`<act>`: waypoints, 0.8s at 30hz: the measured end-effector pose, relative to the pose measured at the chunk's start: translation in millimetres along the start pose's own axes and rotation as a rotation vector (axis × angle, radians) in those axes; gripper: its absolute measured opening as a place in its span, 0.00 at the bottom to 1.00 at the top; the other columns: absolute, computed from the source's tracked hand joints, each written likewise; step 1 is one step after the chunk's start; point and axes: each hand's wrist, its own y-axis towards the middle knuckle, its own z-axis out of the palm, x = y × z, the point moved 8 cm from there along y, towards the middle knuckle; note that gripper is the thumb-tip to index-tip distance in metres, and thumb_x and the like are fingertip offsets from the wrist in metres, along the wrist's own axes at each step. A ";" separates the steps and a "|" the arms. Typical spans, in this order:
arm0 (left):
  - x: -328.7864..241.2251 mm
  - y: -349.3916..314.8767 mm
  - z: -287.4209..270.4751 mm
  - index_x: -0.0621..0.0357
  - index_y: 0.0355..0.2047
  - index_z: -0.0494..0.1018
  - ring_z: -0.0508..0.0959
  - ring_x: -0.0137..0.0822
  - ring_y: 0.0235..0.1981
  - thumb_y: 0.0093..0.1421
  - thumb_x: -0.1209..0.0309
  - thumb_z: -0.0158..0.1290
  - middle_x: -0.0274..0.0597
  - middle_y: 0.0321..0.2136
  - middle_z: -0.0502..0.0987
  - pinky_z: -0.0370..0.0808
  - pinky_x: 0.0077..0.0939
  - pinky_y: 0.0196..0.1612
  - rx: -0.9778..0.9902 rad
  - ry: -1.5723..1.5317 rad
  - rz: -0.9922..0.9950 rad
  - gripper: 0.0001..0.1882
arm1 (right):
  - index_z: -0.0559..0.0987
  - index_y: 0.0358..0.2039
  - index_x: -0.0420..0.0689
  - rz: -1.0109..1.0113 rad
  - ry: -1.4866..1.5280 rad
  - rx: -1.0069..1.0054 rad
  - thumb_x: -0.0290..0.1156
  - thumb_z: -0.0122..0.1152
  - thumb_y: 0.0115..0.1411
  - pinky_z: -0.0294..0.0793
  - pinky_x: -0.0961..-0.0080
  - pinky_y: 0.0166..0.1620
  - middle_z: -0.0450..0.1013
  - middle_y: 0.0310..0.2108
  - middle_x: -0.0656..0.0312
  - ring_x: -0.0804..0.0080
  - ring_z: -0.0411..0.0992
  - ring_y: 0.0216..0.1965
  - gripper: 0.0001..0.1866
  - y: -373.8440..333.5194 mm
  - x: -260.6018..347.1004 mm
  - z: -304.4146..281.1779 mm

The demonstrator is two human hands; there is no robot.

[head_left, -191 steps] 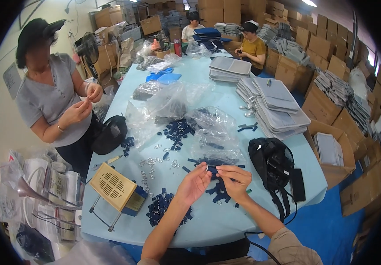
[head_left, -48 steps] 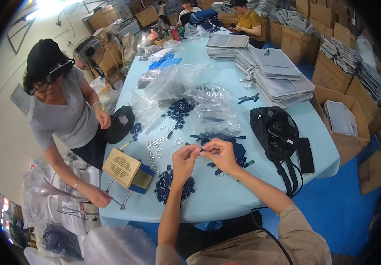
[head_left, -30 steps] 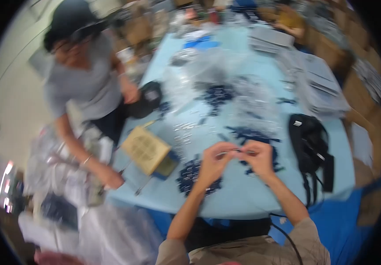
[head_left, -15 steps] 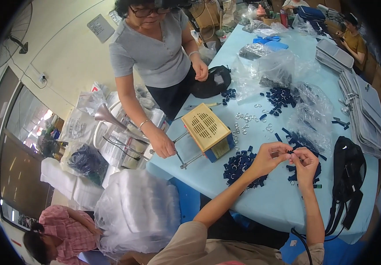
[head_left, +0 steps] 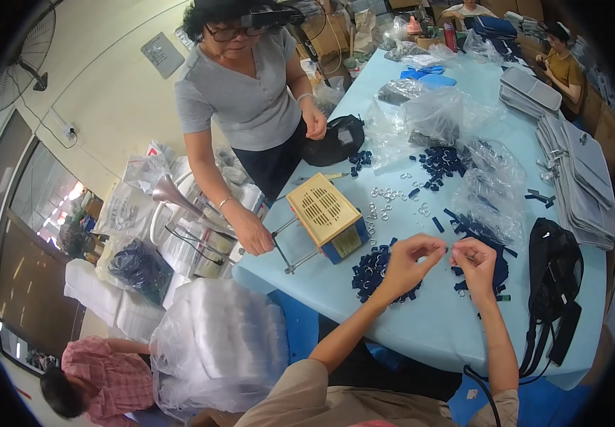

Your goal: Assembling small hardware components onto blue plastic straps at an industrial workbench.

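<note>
My left hand [head_left: 410, 265] and my right hand [head_left: 476, 262] are raised over the near part of the table, fingertips almost meeting. Thumb and fingers of each are pinched together; whatever they hold is too small to make out. Below and left of my left hand lies a pile of navy fabric tabs [head_left: 369, 276], some with metal rings on them. Loose navy strips [head_left: 501, 277] lie beneath and beside my right hand. Several silvery metal rings [head_left: 386, 193] are scattered beyond my hands, next to another heap of navy tabs [head_left: 444, 165].
A cream and blue box with metal rods [head_left: 325, 208] stands at the table's left, a co-worker's hand [head_left: 254, 236] at its rod. Clear plastic bags [head_left: 489, 188] lie ahead. A black bag [head_left: 556, 267] and stacked grey cases [head_left: 581, 174] line the right side.
My hands have moved slightly left and a little apart from each other. The dark piece seen between my fingertips before no longer shows there. The whole view has shifted slightly.
</note>
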 end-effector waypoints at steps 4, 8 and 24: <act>-58.8 -81.2 -61.1 0.63 0.38 0.80 0.81 0.29 0.37 0.58 0.80 0.62 0.40 0.37 0.81 0.79 0.23 0.43 -0.228 -0.018 -0.015 0.08 | 0.81 0.34 0.35 -0.018 -0.100 -0.049 0.17 0.63 0.58 0.77 0.81 0.32 0.75 0.34 0.62 0.78 0.76 0.30 0.03 -2.8 -8.9 -12.7; -96.0 -164.9 -192.2 0.60 0.36 0.78 0.78 0.27 0.26 0.59 0.75 0.62 0.38 0.30 0.81 0.72 0.18 0.28 -0.758 0.227 -0.104 0.06 | 0.82 0.33 0.37 -0.011 -0.188 -0.033 0.17 0.63 0.57 0.76 0.83 0.30 0.75 0.34 0.63 0.79 0.76 0.29 0.04 -4.0 -5.4 0.7; -9.8 -158.1 -339.5 0.52 0.42 0.71 0.78 0.30 0.29 0.56 0.69 0.65 0.33 0.33 0.77 0.67 0.13 0.20 -0.772 -0.169 -0.695 0.16 | 0.81 0.34 0.36 0.012 -0.189 -0.105 0.18 0.63 0.58 0.70 0.87 0.27 0.74 0.32 0.64 0.81 0.75 0.27 0.04 -3.1 -16.0 -9.1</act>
